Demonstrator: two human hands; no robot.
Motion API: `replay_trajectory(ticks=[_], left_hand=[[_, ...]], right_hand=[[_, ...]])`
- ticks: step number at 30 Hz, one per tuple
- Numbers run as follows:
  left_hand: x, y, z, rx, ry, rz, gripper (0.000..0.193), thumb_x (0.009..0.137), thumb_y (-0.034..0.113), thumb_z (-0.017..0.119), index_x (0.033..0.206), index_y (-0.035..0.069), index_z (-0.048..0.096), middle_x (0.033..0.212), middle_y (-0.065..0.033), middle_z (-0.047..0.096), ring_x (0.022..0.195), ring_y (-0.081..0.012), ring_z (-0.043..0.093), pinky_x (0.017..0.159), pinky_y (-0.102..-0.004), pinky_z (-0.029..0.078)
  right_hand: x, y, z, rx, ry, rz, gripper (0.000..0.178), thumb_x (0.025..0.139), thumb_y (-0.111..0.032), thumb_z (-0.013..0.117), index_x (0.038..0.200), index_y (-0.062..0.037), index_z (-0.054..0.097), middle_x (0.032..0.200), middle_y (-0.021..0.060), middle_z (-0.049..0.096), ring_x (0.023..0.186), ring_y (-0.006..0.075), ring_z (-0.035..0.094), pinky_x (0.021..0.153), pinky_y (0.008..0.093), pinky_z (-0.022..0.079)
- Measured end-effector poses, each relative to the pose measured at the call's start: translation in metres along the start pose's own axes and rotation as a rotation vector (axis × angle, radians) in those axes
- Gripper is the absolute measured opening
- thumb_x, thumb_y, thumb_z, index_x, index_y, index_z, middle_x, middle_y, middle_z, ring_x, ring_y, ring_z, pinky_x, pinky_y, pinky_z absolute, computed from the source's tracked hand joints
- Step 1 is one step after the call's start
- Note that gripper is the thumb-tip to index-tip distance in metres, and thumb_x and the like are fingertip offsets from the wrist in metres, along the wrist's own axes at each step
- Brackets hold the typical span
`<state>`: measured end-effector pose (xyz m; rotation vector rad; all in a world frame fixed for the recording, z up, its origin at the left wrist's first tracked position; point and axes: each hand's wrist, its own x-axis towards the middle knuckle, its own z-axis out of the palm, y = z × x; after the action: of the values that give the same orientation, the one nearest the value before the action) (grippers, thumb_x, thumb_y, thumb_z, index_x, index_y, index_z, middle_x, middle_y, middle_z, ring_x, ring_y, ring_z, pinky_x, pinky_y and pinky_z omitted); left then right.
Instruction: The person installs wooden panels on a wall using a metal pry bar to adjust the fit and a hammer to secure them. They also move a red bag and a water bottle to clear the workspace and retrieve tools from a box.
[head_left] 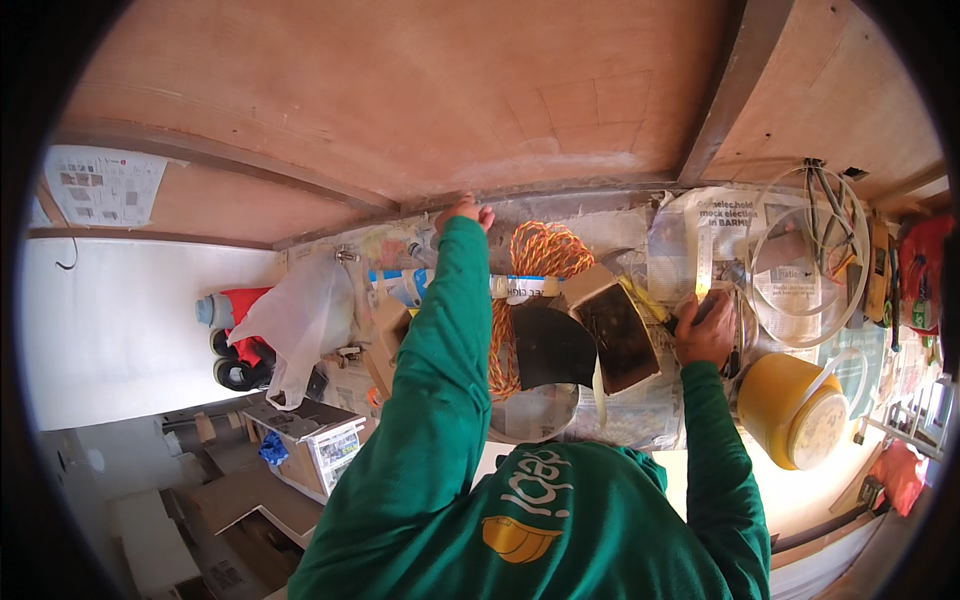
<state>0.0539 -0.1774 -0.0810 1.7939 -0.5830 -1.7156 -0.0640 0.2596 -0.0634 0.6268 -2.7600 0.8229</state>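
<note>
My left hand (465, 213) reaches to the far edge of the bench, against the brown wooden panel. Its fingers look bent, and what they hold, if anything, is hidden. Lower down, my right hand (706, 330) rests on the newspaper-covered bench with curled fingers; a narrow pale strip (703, 275) shows just beyond the fingertips. Whatever sits inside that grip is too small to name. Between my arms lie a coil of orange and yellow rope (550, 248), a black curved sheet (551, 346) and an open box (617, 340) with a dark inside.
Right of my right hand stand a yellow container (790, 405) and a loop of clear tubing (760, 290). A whitish plastic bag (297, 320) hangs over the bench's left end. The wooden panel (450, 90) fills the far side. Boxes (235, 500) stand lower left.
</note>
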Motion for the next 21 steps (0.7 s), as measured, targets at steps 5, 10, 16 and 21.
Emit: replay_trajectory(ticks=[5,10,16,21], left_hand=[[-0.028,-0.015,0.035,0.132,0.196,0.103,0.024,0.09,0.02,0.07,0.094,-0.002,0.062,0.086,-0.0136,0.067,0.07,-0.0227,0.066,0.055,-0.033,0.058],[-0.012,-0.032,0.02,-0.242,0.11,0.077,0.017,0.088,0.015,0.072,0.091,0.0,0.065,0.08,-0.0125,0.068,0.064,-0.023,0.066,0.053,-0.0336,0.057],[-0.004,-0.057,0.002,-0.104,-0.08,0.381,0.01,0.086,0.008,0.072,0.09,0.001,0.066,0.073,-0.0105,0.066,0.058,-0.0199,0.062,0.05,-0.033,0.051],[0.007,-0.068,0.015,0.117,0.14,0.642,0.01,0.085,0.006,0.071,0.079,0.001,0.065,0.062,-0.0082,0.063,0.057,-0.016,0.061,0.051,-0.032,0.05]], right_hand=[[-0.001,0.005,0.003,0.007,0.039,0.001,0.034,0.089,-0.031,0.058,0.105,-0.0013,0.053,0.095,0.0147,0.059,0.09,0.036,0.057,0.08,0.0454,0.045],[-0.002,0.001,0.004,-0.004,0.058,-0.019,0.036,0.09,-0.031,0.058,0.107,0.0004,0.053,0.094,0.016,0.059,0.089,0.0366,0.058,0.079,0.0457,0.045],[-0.001,0.004,0.004,-0.02,0.077,-0.043,0.035,0.091,-0.031,0.058,0.106,0.0006,0.053,0.094,0.0166,0.058,0.088,0.037,0.058,0.078,0.0456,0.046],[0.0,0.006,0.003,-0.017,0.013,-0.017,0.034,0.09,-0.029,0.059,0.106,-0.0001,0.053,0.093,0.0161,0.059,0.087,0.037,0.057,0.078,0.0455,0.046]])
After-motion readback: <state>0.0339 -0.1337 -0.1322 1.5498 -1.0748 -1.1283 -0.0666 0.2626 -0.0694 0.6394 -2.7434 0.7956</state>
